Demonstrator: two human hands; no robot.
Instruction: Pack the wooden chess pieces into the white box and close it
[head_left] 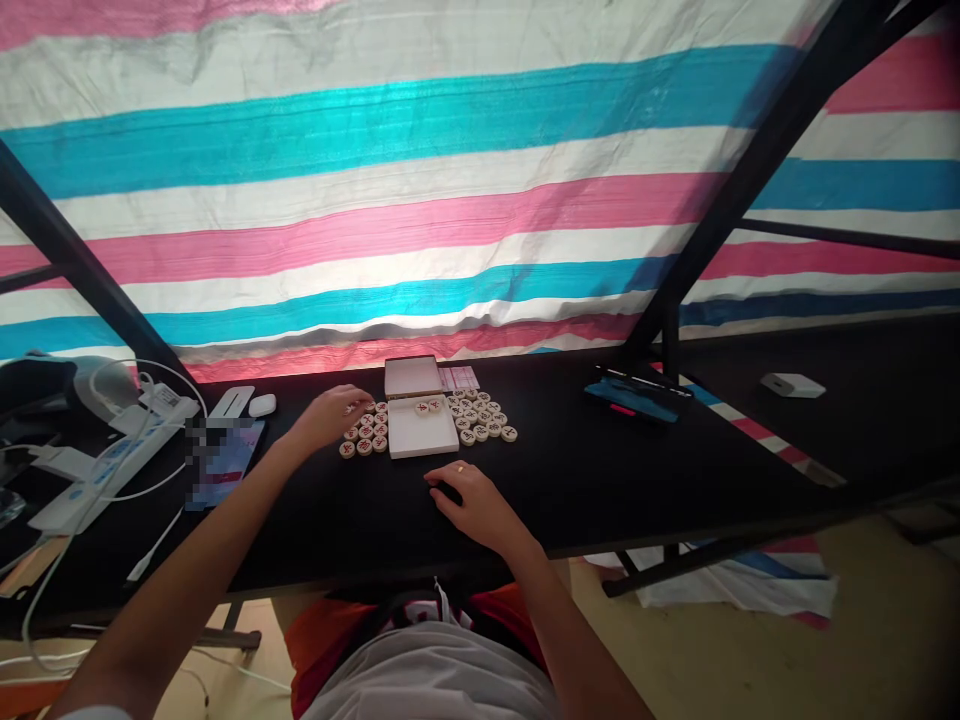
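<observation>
My left hand (335, 415) reaches to the far end of the red-marked Chinese chess pieces (365, 433), its fingers closed around one of them, which they partly hide. These round pale pieces stand in rows left of a white open box (421, 440). Inside the box, against its back wall, lie two red-marked pieces (428, 406). Dark-marked pieces (480, 415) are grouped on the box's right. My right hand (474, 502) rests on the table in front of the box, thumb and fingers apart, with nothing in it and a ring on one finger.
The box lid (412, 376) stands behind the box, beside a pink printed paper (459, 378). On the left are a power strip (112, 470) with cables, a white earbud case (262, 405) and a blue packet (232, 460). A blue pouch (634, 398) lies right on the black table (570, 480).
</observation>
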